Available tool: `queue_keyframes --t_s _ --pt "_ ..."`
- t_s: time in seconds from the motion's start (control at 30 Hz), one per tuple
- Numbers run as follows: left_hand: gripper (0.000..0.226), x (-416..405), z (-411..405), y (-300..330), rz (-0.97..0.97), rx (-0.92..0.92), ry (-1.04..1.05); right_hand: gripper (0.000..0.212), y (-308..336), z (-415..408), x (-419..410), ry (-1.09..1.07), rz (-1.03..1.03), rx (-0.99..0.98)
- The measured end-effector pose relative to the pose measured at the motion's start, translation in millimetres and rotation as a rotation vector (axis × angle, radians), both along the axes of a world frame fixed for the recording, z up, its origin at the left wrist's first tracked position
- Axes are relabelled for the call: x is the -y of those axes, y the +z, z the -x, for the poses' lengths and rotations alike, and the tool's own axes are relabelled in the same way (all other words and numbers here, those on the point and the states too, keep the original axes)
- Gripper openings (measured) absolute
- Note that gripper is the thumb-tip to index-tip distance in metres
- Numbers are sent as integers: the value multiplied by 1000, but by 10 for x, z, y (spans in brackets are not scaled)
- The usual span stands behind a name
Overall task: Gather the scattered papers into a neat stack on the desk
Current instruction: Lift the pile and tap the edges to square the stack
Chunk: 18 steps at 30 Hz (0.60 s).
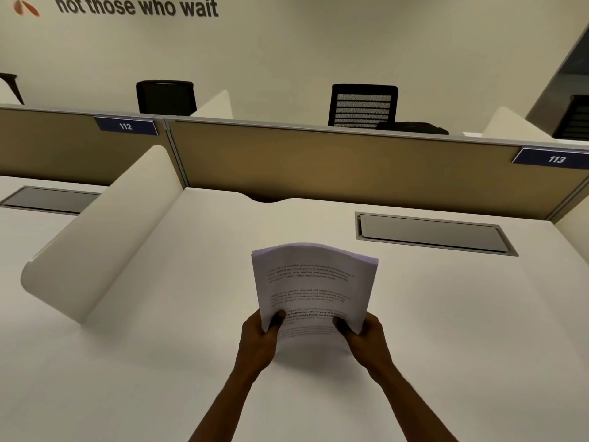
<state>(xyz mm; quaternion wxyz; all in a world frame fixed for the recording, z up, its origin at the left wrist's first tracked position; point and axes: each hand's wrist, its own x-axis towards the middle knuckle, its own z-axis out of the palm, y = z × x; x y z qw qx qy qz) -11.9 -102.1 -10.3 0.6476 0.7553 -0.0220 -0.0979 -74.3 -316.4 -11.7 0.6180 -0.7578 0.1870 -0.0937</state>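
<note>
A stack of white printed papers stands nearly upright above the middle of the white desk, its top edge curling forward. My left hand grips the stack's lower left side with the thumb across the front sheet. My right hand grips the lower right side the same way. The sheets' edges look roughly aligned. The bottom edge of the stack is blurred, so I cannot tell whether it touches the desk. No loose sheets lie on the desk in view.
A white curved divider borders the desk on the left. A grey cable hatch is set in the desk at the back right. A tan partition marked 113 closes the far edge, with black chairs behind it.
</note>
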Motion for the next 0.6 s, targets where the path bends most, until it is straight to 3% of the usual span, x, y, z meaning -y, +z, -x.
queue_keyframes --t_s 0.13,0.27,0.33,0.4,0.5,0.53,0.6 --pt "23 -28 -34 201 -32 112 -28 18 113 -40 91 0 54 54" --pt "90 -90 -161 686 -237 465 229 24 393 -72 254 77 231 88" --pt "100 -132 -277 1054 -383 700 237 19 541 -104 346 139 372 107" --pt "102 -148 -406 1387 -541 848 91 11 719 -147 404 221 541 130" --pt "101 -131 -557 1696 -593 713 -218 5 1019 -223 428 343 759 162" --pt "91 -142 -604 1742 -545 630 -296 5 1104 -246 432 377 810 167" --pt "49 -190 -690 1735 -466 535 -364 8 1205 -286 445 431 893 163"
